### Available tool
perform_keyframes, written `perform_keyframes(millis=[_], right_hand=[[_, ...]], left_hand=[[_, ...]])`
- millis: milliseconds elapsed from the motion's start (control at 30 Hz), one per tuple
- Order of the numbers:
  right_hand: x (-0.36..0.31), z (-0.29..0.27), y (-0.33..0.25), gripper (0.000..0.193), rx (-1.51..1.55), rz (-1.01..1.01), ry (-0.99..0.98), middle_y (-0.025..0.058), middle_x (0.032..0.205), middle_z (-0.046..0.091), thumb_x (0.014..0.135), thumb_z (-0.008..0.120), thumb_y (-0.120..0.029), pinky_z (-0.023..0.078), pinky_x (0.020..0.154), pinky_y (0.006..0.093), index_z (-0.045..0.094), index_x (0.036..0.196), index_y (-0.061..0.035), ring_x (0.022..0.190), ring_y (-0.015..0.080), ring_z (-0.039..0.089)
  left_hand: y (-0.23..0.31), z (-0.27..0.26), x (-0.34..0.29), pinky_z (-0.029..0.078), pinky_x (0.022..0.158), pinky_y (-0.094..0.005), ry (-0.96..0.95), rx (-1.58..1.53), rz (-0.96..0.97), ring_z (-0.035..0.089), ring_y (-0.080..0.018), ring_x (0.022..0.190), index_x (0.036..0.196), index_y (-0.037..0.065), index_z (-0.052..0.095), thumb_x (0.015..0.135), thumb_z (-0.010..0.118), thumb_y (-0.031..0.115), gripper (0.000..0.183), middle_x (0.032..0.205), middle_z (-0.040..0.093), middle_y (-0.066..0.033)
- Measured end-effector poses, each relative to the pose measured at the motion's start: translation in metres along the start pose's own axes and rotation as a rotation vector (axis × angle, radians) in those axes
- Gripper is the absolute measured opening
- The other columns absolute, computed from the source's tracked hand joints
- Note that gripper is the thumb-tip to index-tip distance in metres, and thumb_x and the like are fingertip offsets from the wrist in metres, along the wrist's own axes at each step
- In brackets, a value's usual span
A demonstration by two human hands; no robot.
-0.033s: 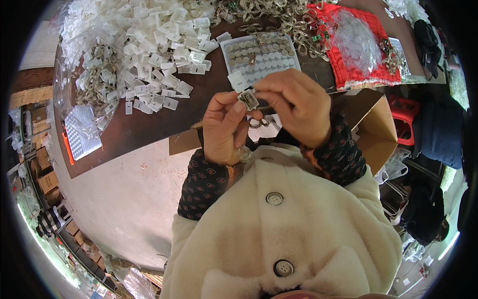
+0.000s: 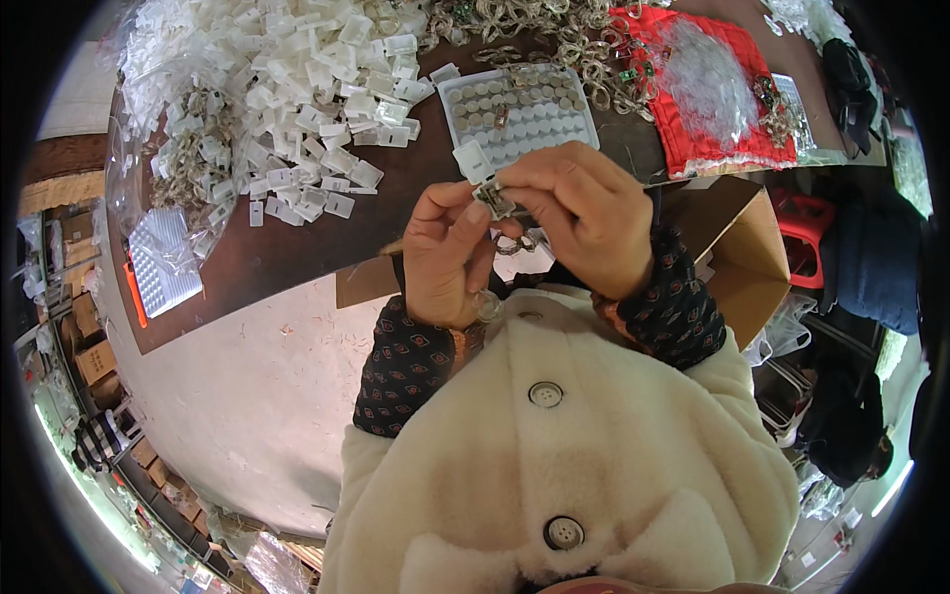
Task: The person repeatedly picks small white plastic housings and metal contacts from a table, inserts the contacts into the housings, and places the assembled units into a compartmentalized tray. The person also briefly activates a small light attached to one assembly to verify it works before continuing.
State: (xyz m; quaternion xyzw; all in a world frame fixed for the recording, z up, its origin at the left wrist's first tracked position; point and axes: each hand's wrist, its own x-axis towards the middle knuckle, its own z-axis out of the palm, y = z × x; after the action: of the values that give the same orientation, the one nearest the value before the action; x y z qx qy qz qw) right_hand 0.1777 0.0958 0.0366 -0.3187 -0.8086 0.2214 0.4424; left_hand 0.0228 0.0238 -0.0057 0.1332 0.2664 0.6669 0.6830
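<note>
Over the near edge of the table my left hand (image 2: 445, 243) grips a small white battery case (image 2: 489, 196) between thumb and fingers. Its pale, translucent lid (image 2: 472, 161) stands open on the far side, and metal parts show inside. Below the case hangs a small coil of thin wire (image 2: 515, 244) near the left fingers. My right hand (image 2: 579, 213) comes from the right, thumb and forefinger closed at the open case; their tips partly cover it, and any smaller part between them is hidden. Just beyond is a white tray (image 2: 542, 148) with rows of round, flat cells.
A large heap of white plastic cases (image 2: 317, 99) covers the table's left side. Coiled wire bundles (image 2: 554, 35) lie at the back. A red cloth (image 2: 683, 119) at right carries tangled clear strands. An open cardboard box (image 2: 737, 247) stands beside me, near a red stool (image 2: 800, 233).
My right hand has shifted slightly left and down, bringing its fingertips onto the open case. My left hand stays in place.
</note>
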Motion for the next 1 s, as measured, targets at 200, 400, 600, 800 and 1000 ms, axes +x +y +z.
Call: perform_keyframes(millis=[200, 400, 600, 800, 1000], right_hand=[[0.001, 0.009, -0.017, 0.02, -0.041, -0.076, 0.081, 0.0099, 0.086, 0.068, 0.077, 0.073, 0.0, 0.054, 0.066, 0.0364, 0.067, 0.095, -0.0045, 0.076, 0.0289, 0.065], [0.004, -0.003, -0.019, 0.017, 0.106, 0.006, -0.111, 0.0105, 0.087, 0.067, 0.078, 0.072, 0.001, 0.054, 0.068, 0.0365, 0.069, 0.093, -0.0032, 0.077, 0.0302, 0.064], [-0.003, -0.01, -0.028, 0.022, 0.124, -0.094, -0.15, 0.0122, 0.097, 0.065, 0.077, 0.075, -0.002, 0.053, 0.072, 0.0377, 0.07, 0.099, 0.0009, 0.084, 0.0303, 0.064], [-0.007, -0.007, -0.037, 0.021, 0.482, 0.353, -0.015, 0.0101, 0.1, 0.067, 0.091, 0.069, -0.006, 0.052, 0.073, 0.0291, 0.068, 0.109, 0.0046, 0.083, 0.0153, 0.063], [-0.004, -0.007, -0.026, 0.017, 0.85, 0.722, -0.163, 0.0067, 0.097, 0.068, 0.092, 0.069, -0.004, 0.052, 0.076, 0.0236, 0.066, 0.107, 0.0047, 0.081, 0.0097, 0.064]], left_hand=[[0.0, 0.002, -0.011, 0.033, 0.036, -0.0168, 0.026, 0.038, 0.04, 0.069, -0.0132, 0.069, 0.113, 0.005, 0.06, 0.098, 0.061, 0.006, 0.015, 0.097, 0.07, -0.0126], [0.002, -0.003, -0.018, 0.03, 0.036, -0.0172, 0.024, -0.04, -0.043, 0.057, -0.0062, 0.053, 0.112, 0.006, 0.06, 0.097, 0.063, 0.01, 0.015, 0.094, 0.07, -0.0108], [0.003, 0.0, -0.022, 0.034, 0.035, -0.0164, 0.134, 0.03, -0.091, 0.04, -0.0038, 0.042, 0.117, 0.007, 0.056, 0.102, 0.056, 0.019, 0.019, 0.096, 0.065, -0.0046], [0.003, 0.002, -0.027, 0.035, 0.039, -0.0157, -0.021, -0.128, -0.097, 0.063, -0.009, 0.069, 0.114, 0.003, 0.061, 0.097, 0.063, 0.011, 0.019, 0.099, 0.069, -0.0126], [0.001, 0.002, -0.027, 0.038, 0.04, -0.0158, -0.107, -0.142, -0.177, 0.066, -0.0111, 0.075, 0.117, 0.004, 0.06, 0.096, 0.063, 0.01, 0.022, 0.108, 0.068, -0.0145]])
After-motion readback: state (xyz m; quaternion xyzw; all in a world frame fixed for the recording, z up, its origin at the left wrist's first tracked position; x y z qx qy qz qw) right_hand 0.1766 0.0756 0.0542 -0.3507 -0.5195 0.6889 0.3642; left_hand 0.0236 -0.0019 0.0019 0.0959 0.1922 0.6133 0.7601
